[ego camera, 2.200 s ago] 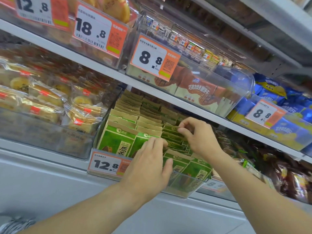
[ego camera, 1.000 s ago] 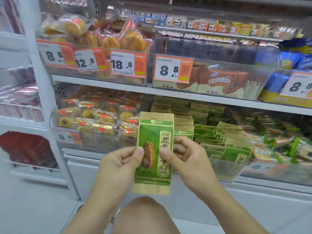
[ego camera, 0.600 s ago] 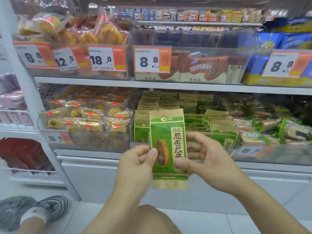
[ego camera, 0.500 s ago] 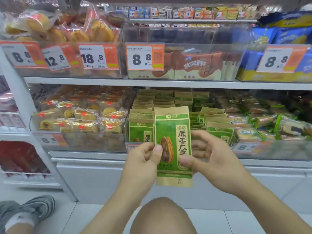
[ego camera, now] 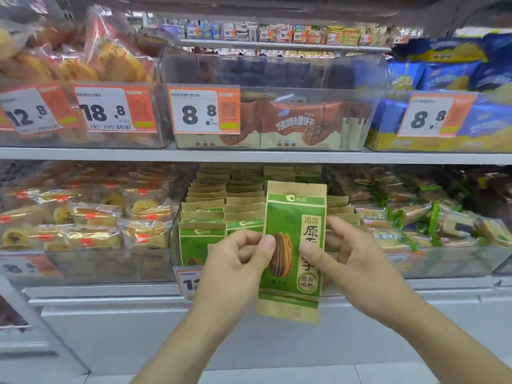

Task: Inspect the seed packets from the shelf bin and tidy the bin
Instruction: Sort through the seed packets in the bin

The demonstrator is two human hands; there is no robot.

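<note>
A green and tan seed packet (ego camera: 293, 217) with a sunflower seed picture stands upright in front of the lower shelf. My left hand (ego camera: 235, 264) pinches its left edge with the thumb on the front. My right hand (ego camera: 352, 261) pinches its right edge the same way. Behind the packet is the clear shelf bin (ego camera: 177, 253), with several rows of matching seed packets (ego camera: 205, 217) standing in it. My hands and the held packet hide the bin's right front part.
A bin of wrapped cakes (ego camera: 91, 225) sits left of the seed bin and a bin of green-wrapped snacks (ego camera: 424, 225) sits right. The upper shelf (ego camera: 249, 155) carries biscuit bins with orange price tags (ego camera: 203, 109). A white base panel (ego camera: 110, 328) runs below.
Both hands pulled a packet out of the bin and now hold it upright facing me. Since half a second ago the view has moved closer and the knee has left the frame.
</note>
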